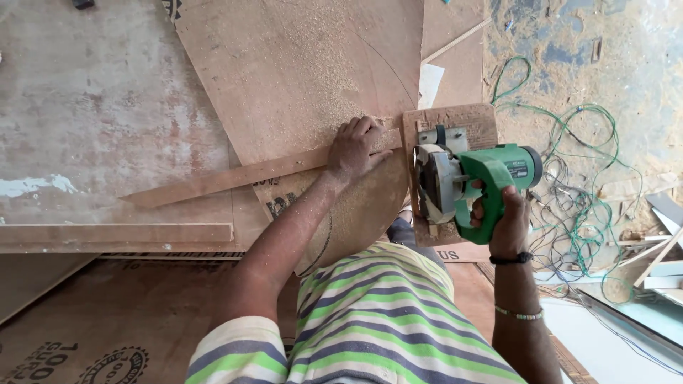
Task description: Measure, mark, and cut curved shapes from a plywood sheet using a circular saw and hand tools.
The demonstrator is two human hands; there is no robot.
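Note:
My right hand (506, 219) grips the handle of a green circular saw (475, 178) that sits on a small square wooden base (477, 121) at the edge of a plywood sheet (284, 64). My left hand (353, 148) presses flat on a long thin wooden strip (213, 179) lying across the plywood, which runs from the base out to the left. A curved pencil line (398, 71) arcs over the sheet, and sawdust (324, 85) is scattered on it. The saw blade is hidden under its guard.
Tangled green and white wires (576, 185) lie on the floor to the right. A wooden plank (114, 233) lies at the left, more plywood sheets (107, 320) below it. Offcut strips and pale panels (658, 263) sit at the far right.

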